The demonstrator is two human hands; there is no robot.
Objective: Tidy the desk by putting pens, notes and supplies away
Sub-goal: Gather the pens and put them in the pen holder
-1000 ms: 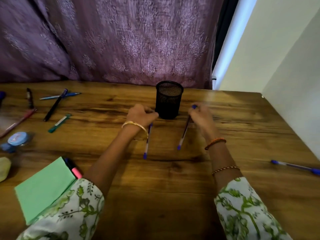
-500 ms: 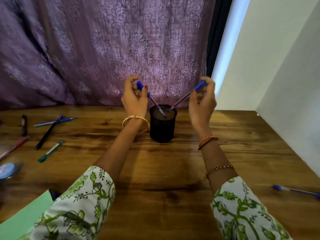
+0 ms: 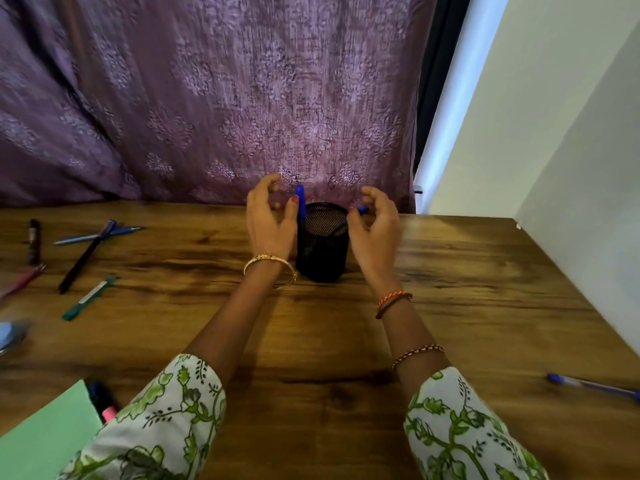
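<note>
Nearest the camera, two floral green-and-white sleeves (image 3: 162, 424) frame the bottom of the view, with a green notepad (image 3: 41, 438) at the lower left corner of the wooden tabletop (image 3: 311, 358) and a pink-tipped highlighter (image 3: 104, 403) tucked just beside its right edge. Out at the right edge lies a blue pen (image 3: 592, 386), well apart from everything else. Further in, the forearms reach forward, the left wrist wearing a gold bangle (image 3: 270, 266) and the right wrist an orange thread band (image 3: 393, 301). The left hand (image 3: 268, 220) is spread open beside the left wall of the black mesh pen holder (image 3: 322, 244), fingers curled loosely and apart, its thumb just beside a blue-capped pen (image 3: 300, 202) that stands upright inside the holder; whether the thumb touches the pen cannot be told. The right hand (image 3: 375, 226) is likewise open on the holder's right side, fingers arched and gripping nothing, with a second blue pen (image 3: 358, 213) leaning on the rim near its fingertips. To the left on the tabletop lie a teal pen (image 3: 90, 297), a black pen (image 3: 85, 256) crossing a light blue pen (image 3: 98, 234), a reddish pen (image 3: 22, 280) and a short dark marker (image 3: 34, 241). A blurred blue round object (image 3: 8, 334) sits at the left edge. Behind the tabletop hangs a purple patterned curtain (image 3: 225, 98), with a white wall (image 3: 554, 116) to the right.
</note>
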